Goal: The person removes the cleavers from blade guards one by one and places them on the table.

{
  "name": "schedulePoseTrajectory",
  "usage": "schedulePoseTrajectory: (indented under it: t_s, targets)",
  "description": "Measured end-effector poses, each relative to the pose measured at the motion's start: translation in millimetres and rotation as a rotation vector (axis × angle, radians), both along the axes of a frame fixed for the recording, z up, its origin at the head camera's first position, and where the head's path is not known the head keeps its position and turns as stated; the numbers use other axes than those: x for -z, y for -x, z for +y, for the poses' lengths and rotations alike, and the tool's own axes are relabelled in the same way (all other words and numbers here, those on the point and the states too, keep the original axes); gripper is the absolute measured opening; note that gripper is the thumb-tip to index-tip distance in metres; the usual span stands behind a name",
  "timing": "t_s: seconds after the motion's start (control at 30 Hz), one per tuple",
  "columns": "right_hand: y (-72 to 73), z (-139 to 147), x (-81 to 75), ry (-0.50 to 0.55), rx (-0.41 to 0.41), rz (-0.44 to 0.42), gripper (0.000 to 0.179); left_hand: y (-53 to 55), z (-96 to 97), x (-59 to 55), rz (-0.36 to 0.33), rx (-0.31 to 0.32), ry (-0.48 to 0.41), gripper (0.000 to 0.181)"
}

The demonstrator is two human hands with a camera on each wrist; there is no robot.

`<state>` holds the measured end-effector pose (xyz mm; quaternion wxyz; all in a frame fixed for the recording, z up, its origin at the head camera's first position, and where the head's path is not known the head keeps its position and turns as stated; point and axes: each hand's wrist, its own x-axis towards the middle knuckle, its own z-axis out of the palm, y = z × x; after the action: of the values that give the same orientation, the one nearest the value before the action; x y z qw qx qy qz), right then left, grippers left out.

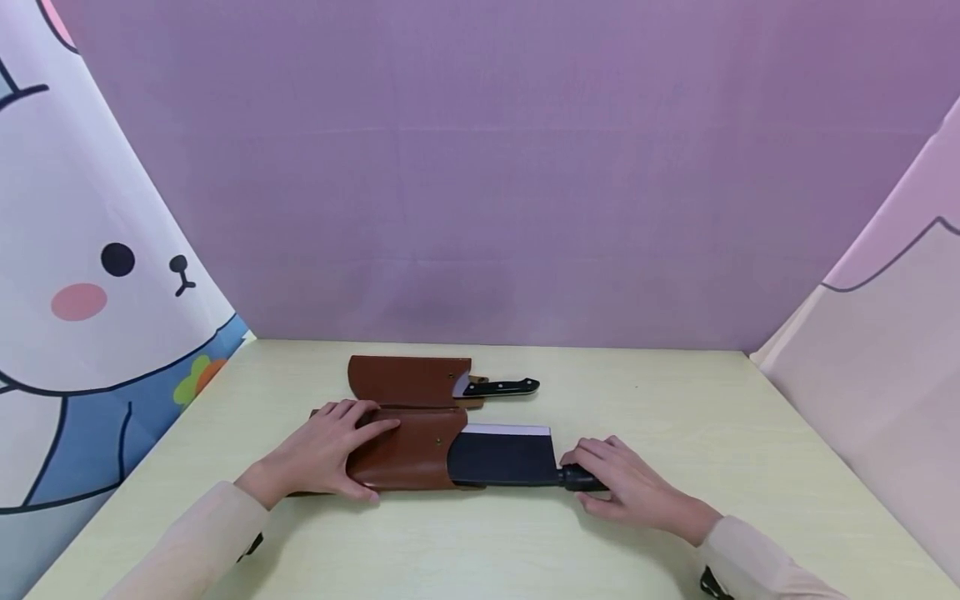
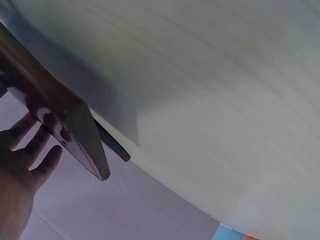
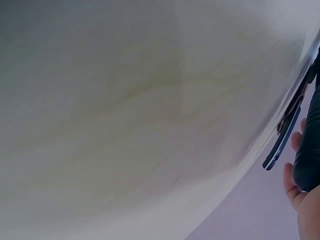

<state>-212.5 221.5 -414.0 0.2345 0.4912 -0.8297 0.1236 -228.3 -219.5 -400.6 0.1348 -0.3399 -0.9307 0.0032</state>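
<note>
Mid-step: cleaver (image 1: pixel 504 458) sat half inside brown leather sheath (image 1: pixel 405 454). Left hand (image 1: pixel 326 450) lay flat w/ fingers spread, pinning sheath; right hand (image 1: pixel 630 487) fingers wrapped the handle (image 1: pixel 581 477). Next probably needs a straight, level slide along the desk (image 1: pixel 675 400).

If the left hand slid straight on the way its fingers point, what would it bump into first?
Probably the dark cleaver blade sticking out of the brown sheath that the left hand rests on. Its fingers point right along the sheath, toward the blade.

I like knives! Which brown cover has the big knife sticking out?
The near sheath, under the left hand; its cleaver is half out. The far sheath shows only a small handle.
</note>
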Motion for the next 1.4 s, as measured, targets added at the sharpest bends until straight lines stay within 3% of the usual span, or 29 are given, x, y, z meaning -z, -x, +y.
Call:
schedulePoseTrajectory:
  t_s: [1.13, 1.4]
  targets:
    - [-4.2, 22.2, 1.1, 0.006, 0.084, -0.033, 0.041, -0.8, -2.9, 1.6, 0.003, -0.002, -0.008, 0.097]
    - [-4.3, 28.5, 0.4, 0.036, 0.051, -0.012, 0.043, -0.4, -4.4, 2.7, -0.018, -0.013, -0.009, 0.097]
